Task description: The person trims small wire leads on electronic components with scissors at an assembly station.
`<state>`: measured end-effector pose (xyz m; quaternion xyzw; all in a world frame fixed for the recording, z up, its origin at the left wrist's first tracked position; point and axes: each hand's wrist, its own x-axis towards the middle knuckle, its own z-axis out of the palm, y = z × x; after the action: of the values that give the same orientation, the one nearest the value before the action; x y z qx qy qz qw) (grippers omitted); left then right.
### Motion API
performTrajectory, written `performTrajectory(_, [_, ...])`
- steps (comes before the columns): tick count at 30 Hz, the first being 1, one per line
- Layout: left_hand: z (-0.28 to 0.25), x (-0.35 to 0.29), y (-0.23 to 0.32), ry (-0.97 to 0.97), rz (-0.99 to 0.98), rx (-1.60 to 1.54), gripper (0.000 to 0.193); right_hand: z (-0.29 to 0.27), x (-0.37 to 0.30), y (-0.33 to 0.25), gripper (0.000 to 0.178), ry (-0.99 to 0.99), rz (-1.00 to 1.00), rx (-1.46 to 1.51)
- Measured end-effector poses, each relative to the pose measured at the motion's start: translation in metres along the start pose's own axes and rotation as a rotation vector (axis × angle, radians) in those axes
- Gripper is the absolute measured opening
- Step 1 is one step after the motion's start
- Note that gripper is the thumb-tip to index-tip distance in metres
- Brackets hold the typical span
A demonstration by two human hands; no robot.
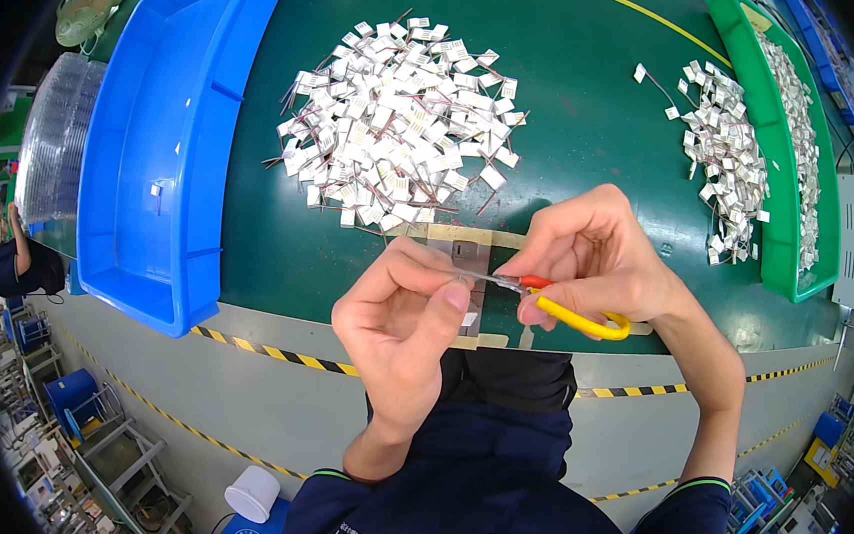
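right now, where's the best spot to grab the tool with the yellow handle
Probably the yellow handle, from the right, where the right hand has it: it bows into a rounded grip, while the metal end points left toward the left hand.

hand tool (573, 320): yellow and red handles | heaped pieces (398, 129): white, dark lines, brownish wires (487, 204) | left bin (190, 188): blue | right bin (779, 184): green | tabletop (598, 130): dark green, yellow line (648, 13) | floor tape (280, 354): yellow-and-black stripes | shirt (499, 494): navy, bright-green sleeve edging (330, 473)
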<state>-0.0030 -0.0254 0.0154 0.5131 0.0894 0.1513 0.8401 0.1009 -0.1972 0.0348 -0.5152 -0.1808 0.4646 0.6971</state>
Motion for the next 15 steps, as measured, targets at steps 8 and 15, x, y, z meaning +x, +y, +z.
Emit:
performTrajectory(8, [-0.008, 0.014, 0.012, 0.053, 0.194, 0.197, 0.009, -0.006, 0.004, -0.008, 0.016, 0.14, -0.015, 0.049])
performTrajectory(15, [-0.029, 0.044, 0.019, 0.141, 0.558, 1.154, 0.032, -0.01, 0.016, -0.005, 0.02, 0.451, -0.15, -0.114])
